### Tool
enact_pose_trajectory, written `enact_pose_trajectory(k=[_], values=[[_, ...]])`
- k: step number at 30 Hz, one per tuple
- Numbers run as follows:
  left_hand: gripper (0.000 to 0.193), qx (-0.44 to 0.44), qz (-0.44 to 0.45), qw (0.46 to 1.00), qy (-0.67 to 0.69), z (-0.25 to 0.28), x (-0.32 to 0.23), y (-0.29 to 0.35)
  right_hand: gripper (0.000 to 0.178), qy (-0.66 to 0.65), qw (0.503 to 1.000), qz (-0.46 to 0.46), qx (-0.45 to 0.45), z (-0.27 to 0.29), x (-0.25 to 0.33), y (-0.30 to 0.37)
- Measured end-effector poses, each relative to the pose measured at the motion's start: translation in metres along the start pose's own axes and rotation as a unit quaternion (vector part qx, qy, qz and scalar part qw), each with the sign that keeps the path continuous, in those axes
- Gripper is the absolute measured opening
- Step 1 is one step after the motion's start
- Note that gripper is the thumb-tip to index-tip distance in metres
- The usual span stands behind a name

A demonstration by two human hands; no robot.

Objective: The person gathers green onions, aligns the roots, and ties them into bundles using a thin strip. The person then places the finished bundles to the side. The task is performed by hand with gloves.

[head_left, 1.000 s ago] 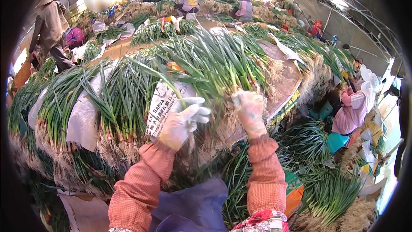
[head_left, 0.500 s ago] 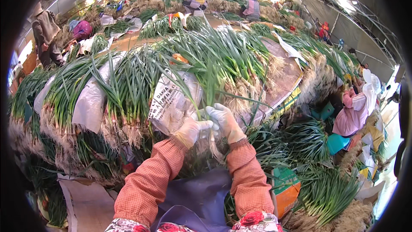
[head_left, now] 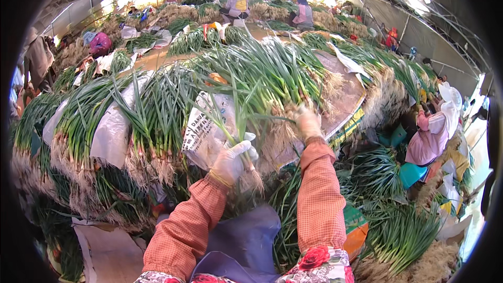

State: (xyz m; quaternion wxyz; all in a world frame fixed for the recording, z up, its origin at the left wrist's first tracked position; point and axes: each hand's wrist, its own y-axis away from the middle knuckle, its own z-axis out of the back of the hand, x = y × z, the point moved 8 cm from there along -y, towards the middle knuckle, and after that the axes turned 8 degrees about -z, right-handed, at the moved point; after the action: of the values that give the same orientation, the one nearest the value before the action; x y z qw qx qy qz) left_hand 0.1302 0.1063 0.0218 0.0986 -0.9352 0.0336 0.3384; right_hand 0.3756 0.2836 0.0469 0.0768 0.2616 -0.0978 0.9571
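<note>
a small bunch of green onions (head_left: 242,119) is held in the white-gloved left grip (head_left: 229,162), closed around the stems in front of the near edge of the counter (head_left: 157,63); the leaves are pointed up and away, and the roots are left protruding below the fingers. the right grip (head_left: 309,123) is placed by the root ends of a larger heap (head_left: 267,73) on the counter; it is blurred, and whether anything is grasped cannot be made out. a printed white bag (head_left: 201,139) is laid at the near edge, and a pinkish sheet (head_left: 343,91) is spread toward the right edge.
</note>
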Motion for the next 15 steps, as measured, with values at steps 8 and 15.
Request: enact_pose_trajectory(k=[8,15], values=[[0.026,-0.024,-0.010,1.000,0.013,0.009,-0.018,0.002,0.020,0.097,0.938,0.316,-0.101,0.008,0.087,0.122],[0.025,0.050,0.072,0.994,-0.072,-0.018,0.011,0.023,0.016,-0.587,0.645,-0.029,0.489,-0.019,0.129,0.190]])
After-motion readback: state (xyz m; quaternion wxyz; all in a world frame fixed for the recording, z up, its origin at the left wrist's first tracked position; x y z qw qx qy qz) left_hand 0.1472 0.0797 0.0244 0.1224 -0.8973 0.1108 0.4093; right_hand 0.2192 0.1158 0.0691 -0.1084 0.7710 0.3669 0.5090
